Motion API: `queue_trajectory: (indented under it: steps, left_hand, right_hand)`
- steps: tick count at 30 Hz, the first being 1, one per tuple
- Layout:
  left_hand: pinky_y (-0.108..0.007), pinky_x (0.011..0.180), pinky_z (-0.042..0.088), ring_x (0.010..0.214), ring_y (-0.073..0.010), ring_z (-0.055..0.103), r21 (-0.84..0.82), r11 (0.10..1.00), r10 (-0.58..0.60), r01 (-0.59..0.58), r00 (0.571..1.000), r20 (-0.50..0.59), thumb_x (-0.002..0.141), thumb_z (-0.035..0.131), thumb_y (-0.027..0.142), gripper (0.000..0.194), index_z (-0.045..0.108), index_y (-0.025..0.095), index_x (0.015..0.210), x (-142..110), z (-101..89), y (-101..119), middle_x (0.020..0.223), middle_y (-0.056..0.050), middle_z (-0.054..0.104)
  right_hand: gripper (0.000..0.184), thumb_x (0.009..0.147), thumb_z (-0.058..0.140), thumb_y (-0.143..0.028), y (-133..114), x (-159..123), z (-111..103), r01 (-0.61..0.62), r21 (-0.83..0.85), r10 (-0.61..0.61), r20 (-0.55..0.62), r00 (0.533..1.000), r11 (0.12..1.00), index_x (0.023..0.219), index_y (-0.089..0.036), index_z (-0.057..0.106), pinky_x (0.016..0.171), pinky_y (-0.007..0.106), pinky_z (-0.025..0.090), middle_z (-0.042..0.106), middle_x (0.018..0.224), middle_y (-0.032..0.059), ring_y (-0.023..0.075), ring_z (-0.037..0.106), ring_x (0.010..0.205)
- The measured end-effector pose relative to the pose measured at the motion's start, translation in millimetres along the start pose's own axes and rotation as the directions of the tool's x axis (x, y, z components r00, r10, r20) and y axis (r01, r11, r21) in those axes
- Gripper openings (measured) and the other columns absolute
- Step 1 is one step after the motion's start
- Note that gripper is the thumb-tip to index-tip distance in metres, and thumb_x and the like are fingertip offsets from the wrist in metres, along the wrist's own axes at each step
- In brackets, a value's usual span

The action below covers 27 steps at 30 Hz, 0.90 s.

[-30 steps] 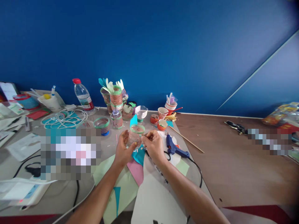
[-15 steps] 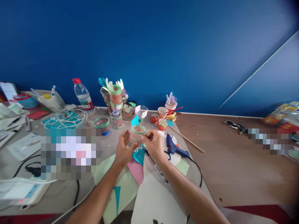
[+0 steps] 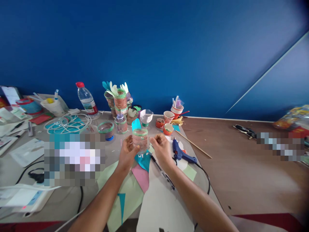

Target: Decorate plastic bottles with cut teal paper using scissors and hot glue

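My left hand (image 3: 128, 153) is wrapped round a cut-down clear plastic bottle cup (image 3: 140, 143) with a green rim and a pinkish band. A small pale mark shows on its front, and a blue paper piece (image 3: 136, 123) stands up behind its rim. Just to the right, apart from the cup, my right hand (image 3: 161, 146) has its fingers curled into a pinch and is somewhat blurred. Whether anything sits between those fingertips is hidden. Below the hands lie blue paper (image 3: 144, 161), a pink sheet (image 3: 141, 177) and a black pen (image 3: 162, 171).
A blue glue gun (image 3: 182, 153) lies right of my hands, near a wooden stick (image 3: 194, 145). Behind are small orange cups (image 3: 168, 129), decorated bottle pots (image 3: 120, 102) and a red-capped bottle (image 3: 86, 100). Coiled white cord (image 3: 68, 123) and a power strip (image 3: 36, 199) are leftward.
My right hand has drawn back from the cup's side to the right. The cup, still in my left hand, has turned and shifted slightly left. The pen below shows more fully.
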State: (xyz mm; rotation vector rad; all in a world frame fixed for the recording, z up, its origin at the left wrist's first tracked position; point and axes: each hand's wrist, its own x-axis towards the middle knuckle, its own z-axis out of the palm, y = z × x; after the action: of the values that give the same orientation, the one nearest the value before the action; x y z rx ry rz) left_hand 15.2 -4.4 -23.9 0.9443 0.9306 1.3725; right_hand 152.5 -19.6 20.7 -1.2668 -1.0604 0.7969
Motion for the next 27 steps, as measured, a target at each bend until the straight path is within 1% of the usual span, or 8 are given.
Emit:
queue_trajectory:
  steps: [3,7,9,12,14,16,19,27]
  left_hand:
    - [-0.037,0.095,0.045,0.116,-0.0245,0.055,-0.069,0.998,0.013,-0.014,1.0,-0.012,0.069,0.076,0.034,0.056,0.052,0.025,0.119,4.3,-5.9,0.7,0.124,-0.008,0.058]
    - [-0.038,0.096,0.044,0.114,-0.0245,0.056,-0.11,0.993,0.052,-0.052,0.999,-0.003,0.07,0.075,0.033,0.051,0.055,0.025,0.116,9.4,-11.5,6.8,0.12,-0.006,0.062]
    - [-0.039,0.095,0.045,0.112,-0.0254,0.058,-0.121,0.989,0.078,-0.08,0.997,-0.02,0.069,0.076,0.034,0.05,0.057,0.025,0.114,11.1,-12.0,10.2,0.117,-0.006,0.063]
    - [-0.039,0.092,0.046,0.108,-0.0264,0.06,-0.135,0.983,0.116,-0.123,0.992,-0.059,0.066,0.077,0.035,0.049,0.059,0.024,0.11,12.7,-11.3,12.5,0.112,-0.006,0.065]
    - [-0.039,0.091,0.047,0.106,-0.0258,0.06,-0.14,0.982,0.12,-0.129,0.99,-0.07,0.065,0.078,0.035,0.05,0.059,0.023,0.11,13.2,-11.2,12.0,0.11,-0.006,0.066]
    - [-0.038,0.09,0.047,0.105,-0.0246,0.06,-0.137,0.983,0.112,-0.121,0.991,-0.071,0.065,0.078,0.034,0.051,0.059,0.023,0.111,13.4,-11.8,10.5,0.11,-0.005,0.065]
    - [-0.037,0.091,0.046,0.105,-0.0233,0.06,-0.127,0.986,0.098,-0.106,0.993,-0.066,0.066,0.078,0.034,0.051,0.059,0.023,0.112,13.7,-13.6,7.9,0.111,-0.005,0.064]
    - [-0.039,0.093,0.046,0.109,-0.0264,0.059,-0.107,0.991,0.068,-0.075,0.996,-0.066,0.064,0.079,0.036,0.058,0.056,0.022,0.116,14.0,-14.6,6.2,0.114,-0.008,0.064]
  right_hand:
    - [0.015,0.076,0.058,-0.033,5.0,6.9,-5.1,0.033,0.005,-0.033,0.01,0.999,0.999,0.074,-0.02,0.052,0.055,0.024,0.038,0.05,0.062,-0.0054,0.0111,0.045,0.055]
    - [0.01,0.076,0.055,-0.019,5.9,12.1,-10.8,0.124,-0.327,-0.047,0.235,0.971,0.937,0.076,-0.019,0.064,0.07,0.028,0.044,0.064,0.078,0.0018,0.0163,0.057,0.073]
    - [0.017,0.078,0.053,-0.014,5.1,10.2,-11.0,0.209,-0.518,-0.003,0.369,0.929,0.83,0.08,-0.019,0.069,0.076,0.028,0.044,0.068,0.087,0.0045,0.0179,0.06,0.081]
    - [0.023,0.083,0.052,-0.016,4.9,3.2,-7.6,0.368,-0.72,0.092,0.512,0.854,0.588,0.093,-0.021,0.072,0.081,0.031,0.042,0.068,0.098,0.0078,0.0216,0.06,0.091]
    - [0.023,0.085,0.052,-0.02,6.4,-1.9,-4.1,0.458,-0.763,0.139,0.57,0.81,0.457,0.097,-0.022,0.071,0.082,0.033,0.04,0.068,0.101,0.0088,0.0241,0.059,0.097]
    - [0.022,0.085,0.053,-0.021,8.9,-5.3,-0.8,0.516,-0.763,0.158,0.607,0.779,0.39,0.098,-0.021,0.071,0.081,0.032,0.039,0.067,0.1,0.0092,0.0247,0.057,0.099]
    - [0.021,0.085,0.054,-0.021,11.8,-4.4,0.1,0.548,-0.759,0.141,0.622,0.77,0.352,0.098,-0.02,0.07,0.081,0.03,0.038,0.066,0.101,0.0096,0.0237,0.056,0.099]
    - [0.022,0.087,0.049,-0.018,9.2,9.2,-13.4,0.515,-0.785,0.101,0.576,0.811,0.343,0.088,-0.019,0.071,0.08,0.028,0.037,0.068,0.093,0.0079,0.0196,0.057,0.089]
